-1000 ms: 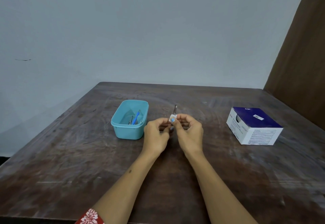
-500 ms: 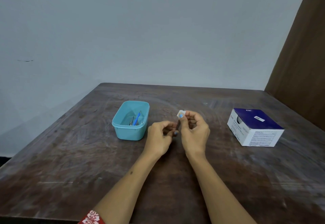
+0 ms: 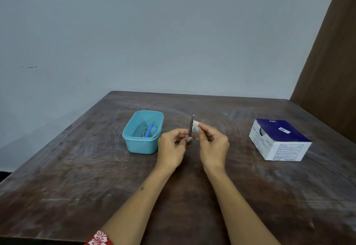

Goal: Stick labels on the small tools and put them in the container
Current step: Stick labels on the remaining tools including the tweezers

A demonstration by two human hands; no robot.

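Upright, the tweezers [image 3: 191,123] sit pinched in the left hand [image 3: 171,146], label [image 3: 196,123] pinched by right hand [image 3: 212,144].

Left hand [image 3: 171,146] holds metal tool [image 3: 191,124] upright; right hand [image 3: 212,142] pinches white label [image 3: 196,123].

A plain room: worn wooden table [image 3: 192,196] against a bare pale wall [image 3: 154,33], brown curtain [image 3: 331,56] beside.

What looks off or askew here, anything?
Nothing stands out. The teal container sits upright with tools inside, the box lies flat, and the small metal tool is upright between both hands, white label beside it.
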